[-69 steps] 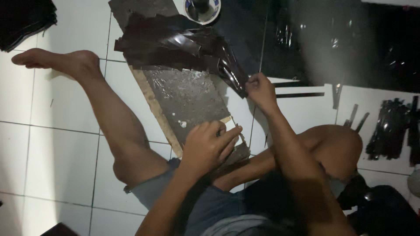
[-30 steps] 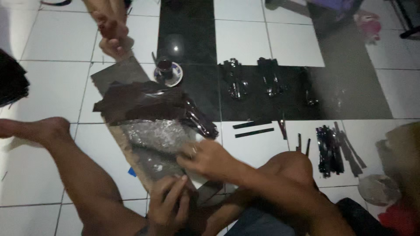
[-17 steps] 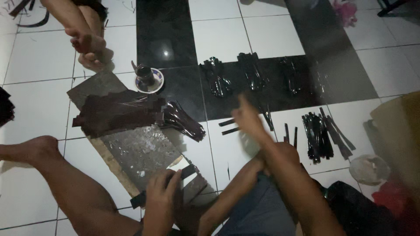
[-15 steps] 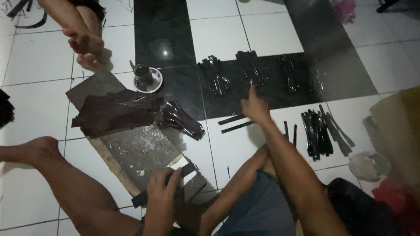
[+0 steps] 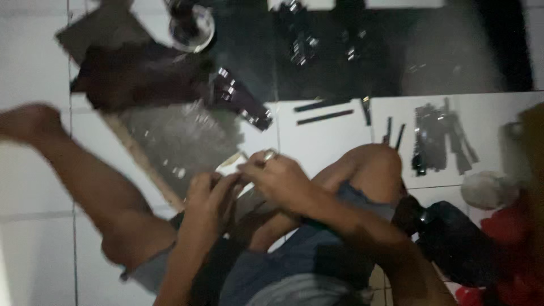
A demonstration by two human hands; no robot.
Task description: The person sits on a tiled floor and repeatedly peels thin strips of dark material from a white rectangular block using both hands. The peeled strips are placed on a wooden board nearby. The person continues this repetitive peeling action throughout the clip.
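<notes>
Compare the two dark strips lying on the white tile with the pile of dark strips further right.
The two strips lie apart from each other, roughly parallel and nearly level; the pile is many pieces heaped and crossing, mostly pointing up and down the frame. The pair sits just below the black tile's edge, beyond the bent knee; the pile lies to that knee's right. Both are dark, thin and glossy, rest on white tile, and are untouched by either hand.

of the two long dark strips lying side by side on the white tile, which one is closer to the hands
The lower dark strip, lying just below the upper strip, nearer the right hand and left hand.
</notes>
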